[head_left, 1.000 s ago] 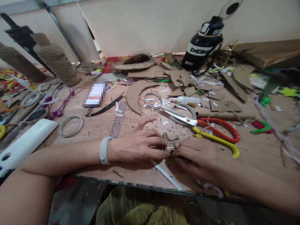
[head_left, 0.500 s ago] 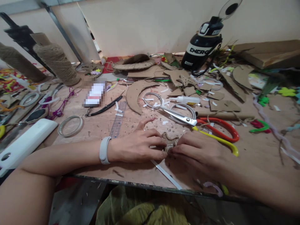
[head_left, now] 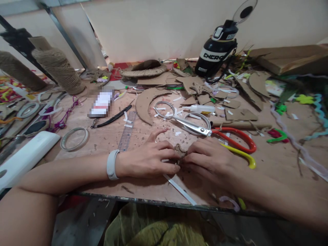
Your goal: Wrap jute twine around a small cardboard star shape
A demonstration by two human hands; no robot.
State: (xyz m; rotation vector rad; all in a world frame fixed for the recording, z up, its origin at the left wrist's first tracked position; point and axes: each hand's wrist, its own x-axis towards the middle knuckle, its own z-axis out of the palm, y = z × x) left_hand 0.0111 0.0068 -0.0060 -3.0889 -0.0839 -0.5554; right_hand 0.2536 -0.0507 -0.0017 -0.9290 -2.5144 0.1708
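My left hand (head_left: 151, 159), with a pale band on its wrist, rests low over the table, thumb and fingers closed at a small piece of brown twine (head_left: 180, 149). From the right, my right hand (head_left: 211, 159) meets it, its fingertips pinched on the same twine. Most of that piece is hidden under the fingers. A white strip (head_left: 180, 190) sticks out below my left fingertips towards the table edge. Just beyond my right hand lie scissors (head_left: 196, 128) with red handles, and a yellow curved handle (head_left: 243, 155) shows beside its knuckles.
Around the hands lie a clear ruler (head_left: 127, 131), a tape roll (head_left: 74, 139), a curved cardboard piece (head_left: 143, 106) and a glue bottle (head_left: 202, 109). Behind stand a dark drink bottle (head_left: 215, 51) and a twine cone (head_left: 57, 70). A phone (head_left: 102, 102) lies left of centre.
My right hand has come closer to my left, covering more of the twine. The whole view has shifted slightly, so the things on the table appear further left.
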